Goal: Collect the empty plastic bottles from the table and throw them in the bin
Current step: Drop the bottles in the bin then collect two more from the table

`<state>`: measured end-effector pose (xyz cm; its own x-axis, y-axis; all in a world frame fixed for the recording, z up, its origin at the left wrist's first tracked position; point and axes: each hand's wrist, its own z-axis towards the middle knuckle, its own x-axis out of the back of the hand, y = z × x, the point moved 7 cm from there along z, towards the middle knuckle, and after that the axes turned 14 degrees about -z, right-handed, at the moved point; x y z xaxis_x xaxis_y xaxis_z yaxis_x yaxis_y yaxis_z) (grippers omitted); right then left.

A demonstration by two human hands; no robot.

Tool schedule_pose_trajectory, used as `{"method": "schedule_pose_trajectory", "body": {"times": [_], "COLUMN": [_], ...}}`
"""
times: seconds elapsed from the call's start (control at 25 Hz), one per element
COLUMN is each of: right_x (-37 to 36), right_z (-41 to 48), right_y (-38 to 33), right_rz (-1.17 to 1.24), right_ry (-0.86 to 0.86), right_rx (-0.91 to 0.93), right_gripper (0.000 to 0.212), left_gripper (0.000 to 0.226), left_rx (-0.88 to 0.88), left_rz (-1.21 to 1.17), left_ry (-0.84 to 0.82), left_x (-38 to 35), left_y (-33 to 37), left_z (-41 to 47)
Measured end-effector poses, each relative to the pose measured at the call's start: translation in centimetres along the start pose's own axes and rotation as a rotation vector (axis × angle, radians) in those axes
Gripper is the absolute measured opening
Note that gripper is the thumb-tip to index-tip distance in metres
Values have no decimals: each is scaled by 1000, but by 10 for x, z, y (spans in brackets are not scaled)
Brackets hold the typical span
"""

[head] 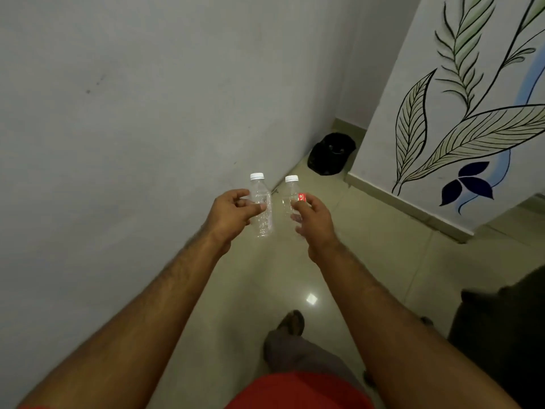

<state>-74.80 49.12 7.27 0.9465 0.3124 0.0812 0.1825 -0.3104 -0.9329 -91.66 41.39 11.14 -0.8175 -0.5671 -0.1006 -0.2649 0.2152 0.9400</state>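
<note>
My left hand (pixel 231 215) grips a clear empty plastic bottle (pixel 262 208) with a white cap and no label, held upright. My right hand (pixel 312 222) grips a second clear bottle (pixel 290 196) with a white cap and a red label, also upright. Both arms stretch forward over the floor, and the bottles are a short gap apart. A bin lined with a black bag (pixel 331 154) stands on the floor ahead in the corner, beyond and to the right of the bottles.
A plain grey wall (pixel 132 128) runs along the left. A white wall painted with leaves (pixel 457 128) juts out on the right, next to the bin. Glossy beige floor tiles (pixel 383 276) lie underfoot. A dark object (pixel 501 335) sits at the right edge.
</note>
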Motion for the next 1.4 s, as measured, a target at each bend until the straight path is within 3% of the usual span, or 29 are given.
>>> {"method": "schedule_pose_trajectory", "body": {"times": [0.36, 0.76, 0.88, 1.04, 1.2, 1.4], "right_x": [89, 141, 146, 153, 172, 193], "right_z": [238, 588, 693, 818, 916, 1023], "right_y": [-98, -117, -115, -77, 7, 128], "right_rz": [-24, -37, -40, -94, -175, -211], "right_ry": [181, 431, 451, 469, 439, 381], "right_rx": [-29, -207, -295, -437, -521, -563], "right_gripper": [23, 29, 18, 31, 38, 35], "left_gripper": [59, 46, 41, 42, 46, 30], "left_rx": [-9, 146, 173, 191, 273, 427], "left_rz": [89, 203, 281, 432, 523, 490], "left_ry": [-154, -300, -288, -309, -297, -225], "left_x": [-164, -325, -372, -427, -457, -490], "left_y": [69, 63, 57, 11, -87, -224], "left_z": [258, 622, 726, 843, 928, 1030]}}
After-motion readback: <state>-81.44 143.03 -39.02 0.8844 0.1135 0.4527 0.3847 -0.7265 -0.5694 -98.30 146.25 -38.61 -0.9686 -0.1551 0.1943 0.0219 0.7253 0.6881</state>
